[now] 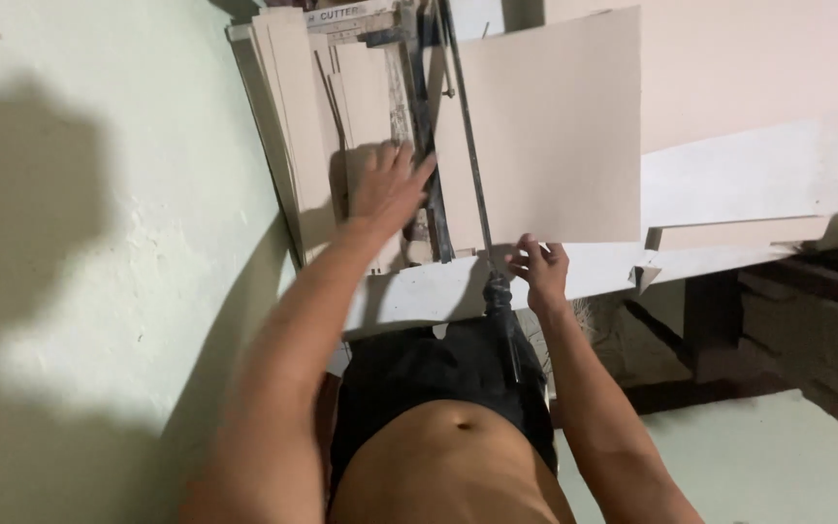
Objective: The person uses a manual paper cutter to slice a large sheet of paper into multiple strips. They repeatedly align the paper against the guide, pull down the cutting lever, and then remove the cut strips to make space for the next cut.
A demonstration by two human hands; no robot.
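Beige cardboard sheet [555,126] lies flat on the paper cutter [409,107], reaching out past its long blade arm [467,146]. Nearest the person, at the cutter's front edge, the right hand [540,272] pinches the sheet's near corner with bunched fingers beside the blade's dark handle [499,296]. Farther in, the left hand [390,184] presses down, fingers spread, on the cutter's bed by cut strips [293,116].
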